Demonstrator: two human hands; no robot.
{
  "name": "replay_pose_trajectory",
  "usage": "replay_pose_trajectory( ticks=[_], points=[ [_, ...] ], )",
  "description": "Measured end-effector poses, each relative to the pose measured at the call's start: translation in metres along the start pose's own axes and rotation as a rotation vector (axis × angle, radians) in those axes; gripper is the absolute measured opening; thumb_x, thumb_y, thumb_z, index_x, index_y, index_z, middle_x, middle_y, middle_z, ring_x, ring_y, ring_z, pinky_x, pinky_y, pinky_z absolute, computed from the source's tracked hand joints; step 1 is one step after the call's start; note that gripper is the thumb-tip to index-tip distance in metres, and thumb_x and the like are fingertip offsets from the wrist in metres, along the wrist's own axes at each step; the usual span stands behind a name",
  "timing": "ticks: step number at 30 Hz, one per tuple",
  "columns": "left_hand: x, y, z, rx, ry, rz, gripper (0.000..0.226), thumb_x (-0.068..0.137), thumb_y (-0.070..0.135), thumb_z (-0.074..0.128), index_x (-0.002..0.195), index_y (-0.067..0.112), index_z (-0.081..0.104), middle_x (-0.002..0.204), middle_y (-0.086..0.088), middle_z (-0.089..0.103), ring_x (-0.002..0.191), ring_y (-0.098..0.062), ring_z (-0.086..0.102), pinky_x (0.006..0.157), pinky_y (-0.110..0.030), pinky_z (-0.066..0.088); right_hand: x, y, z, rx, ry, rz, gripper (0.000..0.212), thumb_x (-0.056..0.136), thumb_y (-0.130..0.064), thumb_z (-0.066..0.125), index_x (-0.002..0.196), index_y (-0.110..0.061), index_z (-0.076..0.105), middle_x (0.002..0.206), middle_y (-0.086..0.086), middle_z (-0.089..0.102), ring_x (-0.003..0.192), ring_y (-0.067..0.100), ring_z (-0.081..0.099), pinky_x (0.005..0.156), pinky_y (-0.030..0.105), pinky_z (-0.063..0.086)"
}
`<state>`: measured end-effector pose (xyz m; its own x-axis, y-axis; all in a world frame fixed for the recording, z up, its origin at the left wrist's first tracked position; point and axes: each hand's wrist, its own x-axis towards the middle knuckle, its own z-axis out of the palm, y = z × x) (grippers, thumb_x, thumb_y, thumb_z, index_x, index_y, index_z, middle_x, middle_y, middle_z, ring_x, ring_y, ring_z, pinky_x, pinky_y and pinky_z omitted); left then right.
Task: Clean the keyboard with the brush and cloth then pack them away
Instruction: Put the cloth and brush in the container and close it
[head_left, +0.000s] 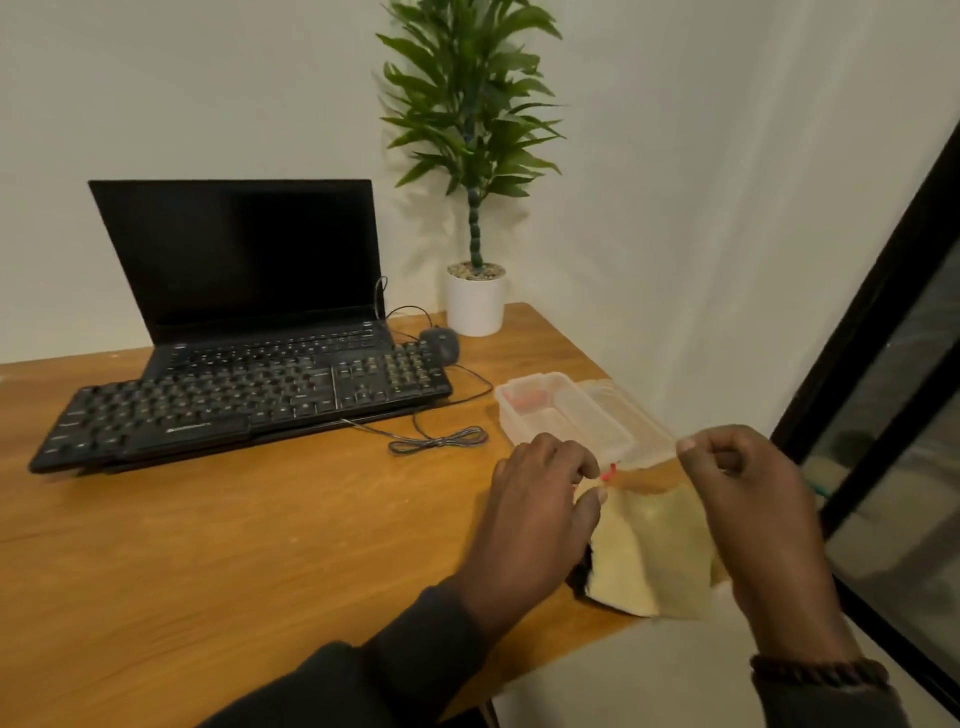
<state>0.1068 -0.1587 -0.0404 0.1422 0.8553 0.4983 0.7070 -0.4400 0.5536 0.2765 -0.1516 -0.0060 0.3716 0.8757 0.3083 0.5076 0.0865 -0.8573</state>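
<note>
A black keyboard (244, 405) lies tilted across the base of an open laptop (244, 260) on the wooden desk (260, 545). Near the desk's right edge a pale yellow cloth (654, 551) hangs spread between my hands. My left hand (540, 509) pinches its upper left corner between thumb and fingers, beside a small red piece (611, 471). My right hand (748, 509) has its fingers curled at the cloth's upper right edge and holds it there. Something black (581, 574) shows under the cloth's lower left; I cannot tell whether it is the brush.
A translucent plastic box (561, 410) with its lid (639, 426) beside it stands just beyond my hands. A black mouse (441, 343) and a coiled cable (441, 441) lie right of the keyboard. A potted plant (475, 301) stands in the corner. A dark-framed glass pane (883, 389) runs along the right.
</note>
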Motion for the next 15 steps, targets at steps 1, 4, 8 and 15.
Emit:
replay_pose_trajectory(
  ticks=[1,4,8,15],
  points=[
    [0.002,0.004,0.005,-0.006,-0.017,0.0,0.016,0.097,0.031,0.059,0.113,0.027,0.059,0.108,0.012,0.051,0.105,-0.006,0.046,0.088,-0.024,0.027,0.001,0.009,-0.009,-0.033,0.039,0.041,0.011,0.091,-0.033,0.061,0.083,-0.026,0.061,0.081,-0.007,0.063,0.076,0.014,0.059,0.068,0.04,0.053],
    [0.008,0.011,0.02,0.009,-0.063,0.008,0.019,0.096,0.03,0.061,0.114,0.024,0.06,0.109,0.008,0.054,0.106,-0.01,0.049,0.092,-0.027,0.032,0.002,0.033,-0.023,-0.177,0.061,0.13,0.02,0.09,-0.038,0.062,0.084,-0.021,0.054,0.079,0.002,0.058,0.069,0.019,0.055,0.056,0.033,0.045],
    [0.018,0.02,0.033,0.034,-0.112,0.017,0.021,0.096,0.029,0.061,0.116,0.024,0.059,0.111,0.006,0.055,0.107,-0.013,0.048,0.092,-0.029,0.032,-0.003,0.048,-0.025,-0.265,-0.174,0.209,0.036,0.087,-0.049,0.061,0.084,-0.014,0.055,0.08,0.005,0.059,0.072,0.021,0.055,0.058,0.035,0.044],
    [0.033,0.026,0.037,0.039,-0.172,0.051,0.025,0.095,0.025,0.062,0.12,0.025,0.057,0.115,0.008,0.055,0.106,-0.01,0.049,0.094,-0.029,0.036,-0.005,0.055,-0.008,-0.366,-0.326,0.184,0.016,0.09,-0.032,0.065,0.091,-0.018,0.06,0.082,-0.003,0.06,0.075,0.013,0.059,0.071,0.037,0.054]
  ],
)
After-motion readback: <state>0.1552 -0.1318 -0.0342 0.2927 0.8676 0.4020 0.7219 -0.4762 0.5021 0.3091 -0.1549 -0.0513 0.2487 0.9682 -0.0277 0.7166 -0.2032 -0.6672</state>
